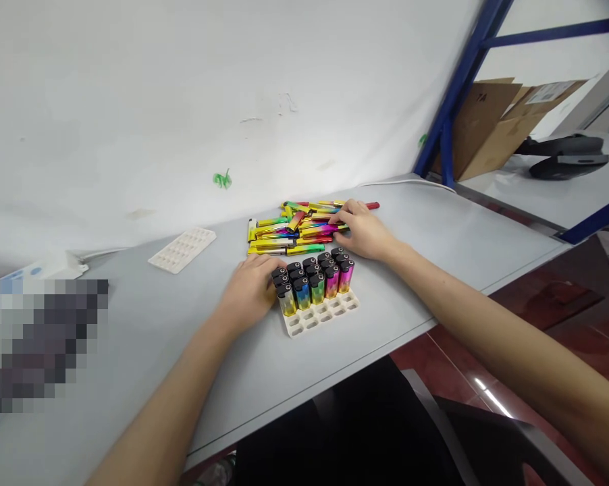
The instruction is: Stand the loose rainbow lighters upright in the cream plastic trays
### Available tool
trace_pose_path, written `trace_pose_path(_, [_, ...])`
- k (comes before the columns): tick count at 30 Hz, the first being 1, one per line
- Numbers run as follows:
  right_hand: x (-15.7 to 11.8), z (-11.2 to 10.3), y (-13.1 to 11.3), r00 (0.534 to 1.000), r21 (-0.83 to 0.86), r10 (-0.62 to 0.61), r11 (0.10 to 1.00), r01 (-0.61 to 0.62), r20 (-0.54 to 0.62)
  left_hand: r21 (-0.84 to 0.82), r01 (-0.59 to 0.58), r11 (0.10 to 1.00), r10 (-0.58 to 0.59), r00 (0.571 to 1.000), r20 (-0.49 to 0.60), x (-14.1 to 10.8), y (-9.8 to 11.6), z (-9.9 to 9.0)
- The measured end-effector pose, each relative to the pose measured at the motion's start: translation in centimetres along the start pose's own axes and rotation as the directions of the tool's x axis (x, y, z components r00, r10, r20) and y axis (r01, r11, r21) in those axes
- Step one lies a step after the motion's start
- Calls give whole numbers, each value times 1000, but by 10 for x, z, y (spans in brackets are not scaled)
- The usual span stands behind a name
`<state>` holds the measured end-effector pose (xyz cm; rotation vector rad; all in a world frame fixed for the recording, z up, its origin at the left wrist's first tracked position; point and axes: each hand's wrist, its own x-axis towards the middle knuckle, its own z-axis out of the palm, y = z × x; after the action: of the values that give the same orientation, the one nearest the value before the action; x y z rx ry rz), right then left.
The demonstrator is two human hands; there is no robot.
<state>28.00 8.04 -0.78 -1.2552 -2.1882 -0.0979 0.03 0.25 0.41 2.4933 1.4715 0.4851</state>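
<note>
A white moulded tray (325,314) stands near the table's front edge with several upright lighters (317,289) in its back rows. They have black tops and shiny coloured bodies; the front slots are bare. My left hand (251,287) curves round the tray's back left corner, its fingers against the lighters there, fingertips partly hidden. Behind the tray lies a loose pile of metallic lighters (297,233), yellow, red, green, blue and magenta. At the pile's right end, my right hand (362,233) has its thumb and fingers closing on a lighter, mostly covered by the hand.
Another white slotted tray (183,250) lies to the left, near the wall. A white cable (410,181) runs along the back. To the right stand a blue metal frame (449,121), cardboard boxes (491,128) and a black device (568,156). A blurred patch covers the far left.
</note>
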Motion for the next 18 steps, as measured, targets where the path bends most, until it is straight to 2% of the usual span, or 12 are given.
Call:
trace_pose_path(2, [0, -1, -1, 995, 165, 78, 984, -68, -55, -1, 0, 1000, 0, 1000, -3, 0, 0, 0])
trace_pose_path(4, [1, -1, -3, 977, 356, 200, 921, -160, -79, -1, -4, 1000, 4, 1000, -3, -1, 0, 0])
trace_pose_path(7, [2, -2, -6, 939, 568, 341, 781, -259, -42, -2, -7, 1000, 7, 1000, -3, -1, 0, -1])
trace_pose_path(10, [3, -1, -9, 912, 725, 411, 623, -292, 13, 4, -7, 1000, 7, 1000, -5, -1, 0, -1])
trace_pose_path(15, [4, -6, -16, 837, 868, 528, 341, -360, 140, 10, -12, 1000, 12, 1000, -3, 0, -1, 0])
trace_pose_path(18, [6, -12, -19, 816, 896, 530, 212, -391, 231, 13, -9, 1000, 9, 1000, 3, 0, -1, 0])
